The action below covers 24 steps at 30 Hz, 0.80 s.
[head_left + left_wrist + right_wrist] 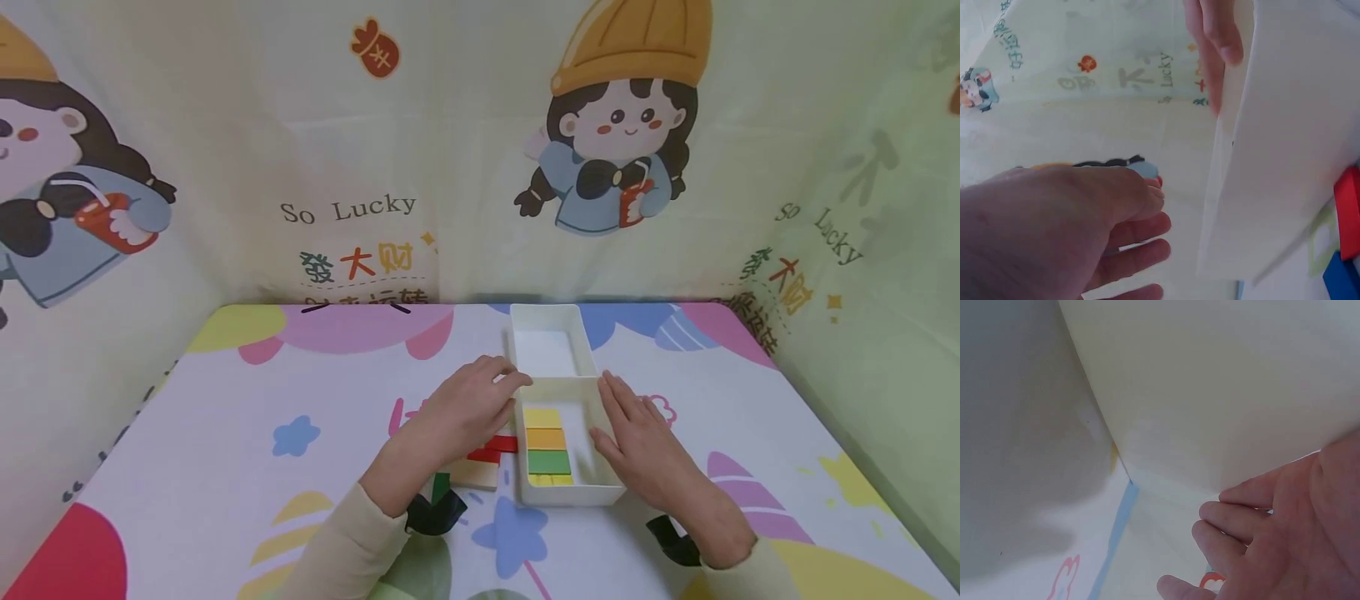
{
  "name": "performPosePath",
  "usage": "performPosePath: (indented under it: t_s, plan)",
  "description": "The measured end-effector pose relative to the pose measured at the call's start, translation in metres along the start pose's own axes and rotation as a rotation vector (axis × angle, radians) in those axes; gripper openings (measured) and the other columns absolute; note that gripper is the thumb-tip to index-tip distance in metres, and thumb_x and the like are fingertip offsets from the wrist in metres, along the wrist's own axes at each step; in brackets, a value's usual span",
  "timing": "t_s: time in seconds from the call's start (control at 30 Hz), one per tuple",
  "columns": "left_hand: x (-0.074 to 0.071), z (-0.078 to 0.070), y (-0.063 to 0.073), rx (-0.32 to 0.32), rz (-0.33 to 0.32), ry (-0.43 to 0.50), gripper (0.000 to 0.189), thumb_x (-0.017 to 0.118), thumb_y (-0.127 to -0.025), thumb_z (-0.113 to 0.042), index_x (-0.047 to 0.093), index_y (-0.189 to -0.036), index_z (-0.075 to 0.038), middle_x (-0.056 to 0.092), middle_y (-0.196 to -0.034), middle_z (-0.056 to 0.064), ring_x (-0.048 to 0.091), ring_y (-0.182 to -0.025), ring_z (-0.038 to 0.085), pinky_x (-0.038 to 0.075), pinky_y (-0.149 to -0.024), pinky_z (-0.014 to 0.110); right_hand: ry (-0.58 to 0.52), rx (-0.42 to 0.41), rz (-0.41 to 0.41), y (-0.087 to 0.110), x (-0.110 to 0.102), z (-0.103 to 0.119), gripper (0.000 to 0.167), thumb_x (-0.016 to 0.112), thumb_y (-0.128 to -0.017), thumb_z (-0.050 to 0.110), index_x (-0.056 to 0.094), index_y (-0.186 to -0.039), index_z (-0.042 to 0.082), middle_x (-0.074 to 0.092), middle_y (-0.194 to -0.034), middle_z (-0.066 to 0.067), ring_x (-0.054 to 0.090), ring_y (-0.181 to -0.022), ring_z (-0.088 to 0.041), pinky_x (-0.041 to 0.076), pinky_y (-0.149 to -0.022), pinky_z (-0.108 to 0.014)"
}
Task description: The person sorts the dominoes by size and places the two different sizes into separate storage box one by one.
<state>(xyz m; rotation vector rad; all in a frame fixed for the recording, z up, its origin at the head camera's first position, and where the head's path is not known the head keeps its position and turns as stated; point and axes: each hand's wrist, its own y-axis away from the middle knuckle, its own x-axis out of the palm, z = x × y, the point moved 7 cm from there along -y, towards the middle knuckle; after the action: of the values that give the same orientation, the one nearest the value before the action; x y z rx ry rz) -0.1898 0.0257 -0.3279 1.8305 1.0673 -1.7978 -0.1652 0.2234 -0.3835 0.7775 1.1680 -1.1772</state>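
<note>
A white box (570, 497) stands upright on the table, holding flat coloured blocks along its left side: yellow (542, 418), orange (546, 439), green (548, 462) and another yellow one (551, 481) at the front. At its far left corner is my left hand (468, 408), fingers loosely bent and holding nothing. The left wrist view has those fingers beside the box wall (1285, 137), apart from it. My right hand (641, 442) lies along the right wall, fingers nearly straight; whether it touches, I cannot tell. A second white box (543, 354) adjoins the far end.
Left of the near box, partly behind my left arm, lie red blocks (502, 443), a pale wood-coloured piece (476, 477) and a green piece (440, 486). A blue block (1342, 278) shows in the left wrist view. Printed curtains (465, 167) surround the table (360, 383).
</note>
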Motion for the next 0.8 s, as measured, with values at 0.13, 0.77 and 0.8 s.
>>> performPosePath:
  t_s: [0.13,0.77,0.8]
  plan:
    - [-0.004,0.014,0.007,-0.048,-0.019,0.009,0.036,0.066,-0.095,-0.019,0.062,-0.130,-0.014,0.063,-0.123,0.005,0.060,-0.111,0.019,0.056,-0.092,0.029,-0.004,-0.008,-0.003,0.000,0.000,0.000,0.071,0.052,-0.101,0.032,0.022,-0.155,-0.002,0.020,-0.164,-0.018,0.023,-0.149,-0.040,0.020,-0.117,-0.065]
    - [0.027,0.031,0.023,-0.245,0.396,0.227,0.020,0.071,-0.091,-0.020,0.067,-0.109,-0.012,0.062,-0.100,0.004,0.056,-0.084,0.013,0.054,-0.072,0.025,-0.003,-0.017,0.002,-0.002,0.001,-0.001,0.072,0.052,-0.101,0.032,0.021,-0.155,-0.002,0.019,-0.164,-0.019,0.023,-0.149,-0.040,0.020,-0.116,-0.066]
    - [0.030,0.031,0.024,-0.260,0.419,0.237,0.018,0.072,-0.090,-0.020,0.066,-0.106,-0.013,0.061,-0.097,0.002,0.055,-0.083,0.012,0.052,-0.071,0.024,-0.003,-0.017,0.002,-0.002,0.001,-0.001,0.072,0.053,-0.100,0.032,0.021,-0.155,-0.002,0.019,-0.164,-0.019,0.023,-0.149,-0.040,0.020,-0.116,-0.067]
